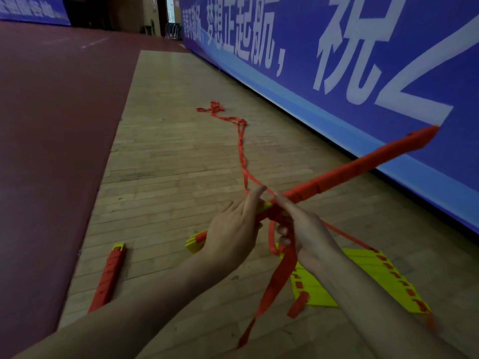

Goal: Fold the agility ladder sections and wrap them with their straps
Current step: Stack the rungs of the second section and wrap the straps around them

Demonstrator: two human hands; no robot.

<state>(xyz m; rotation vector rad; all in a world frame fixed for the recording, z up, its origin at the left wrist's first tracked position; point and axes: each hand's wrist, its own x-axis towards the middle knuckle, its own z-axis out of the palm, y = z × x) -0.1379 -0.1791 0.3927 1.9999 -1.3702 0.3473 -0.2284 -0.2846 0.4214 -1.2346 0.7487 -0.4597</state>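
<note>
Ladder bundle (344, 172), wrapped in red strap (282, 270), slants above the floor (168, 151) from your hands toward the far right; your left hand (233, 229) grips its near end, and your right hand (300, 229) curls around the strap.

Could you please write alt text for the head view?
The left hand grips a bundle of yellow rungs while the right hand holds its red strap. A wrapped bundle and an unwrapped section lie on the wooden floor.
</note>
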